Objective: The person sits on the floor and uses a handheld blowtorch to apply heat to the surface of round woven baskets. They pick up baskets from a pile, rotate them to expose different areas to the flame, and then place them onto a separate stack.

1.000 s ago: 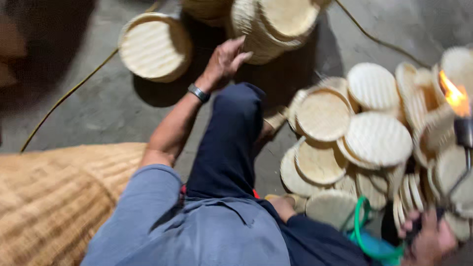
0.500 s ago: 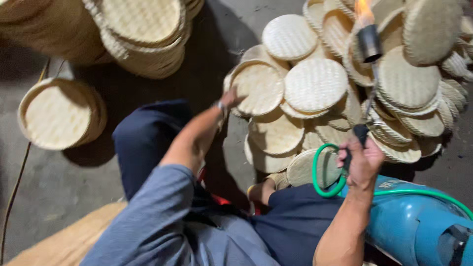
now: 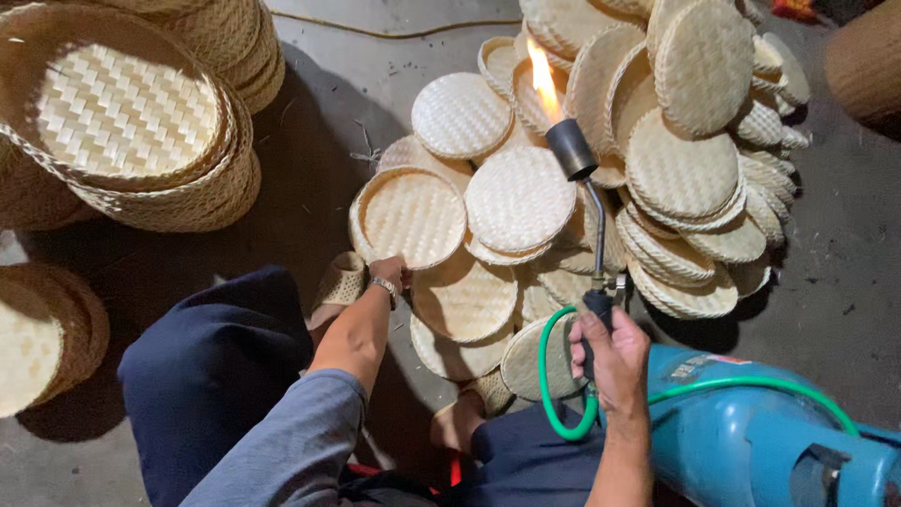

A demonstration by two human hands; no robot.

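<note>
Left hand [image 3: 389, 274] drawn back from the heap to the near rim of an upturned woven tray [image 3: 409, 216], fingers curled on its edge, right hand [image 3: 612, 349] just right of that tray, fingers gripping a lit gas torch [image 3: 587, 202], flame over the tray pile [image 3: 676, 169], blue gas cylinder [image 3: 751, 432] well right.

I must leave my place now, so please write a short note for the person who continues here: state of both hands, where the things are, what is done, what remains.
Left hand: grips the rim of a round shallow woven bamboo tray at the near edge of the pile.
Right hand: closed on the handle of a lit metal gas torch, flame pointing up over the pile.
Green hose runs from the torch to the blue gas cylinder at the right.
Done or left: cannot be told apart by sight; the loose pile of round trays lies in front, stacked trays at the left.
</note>
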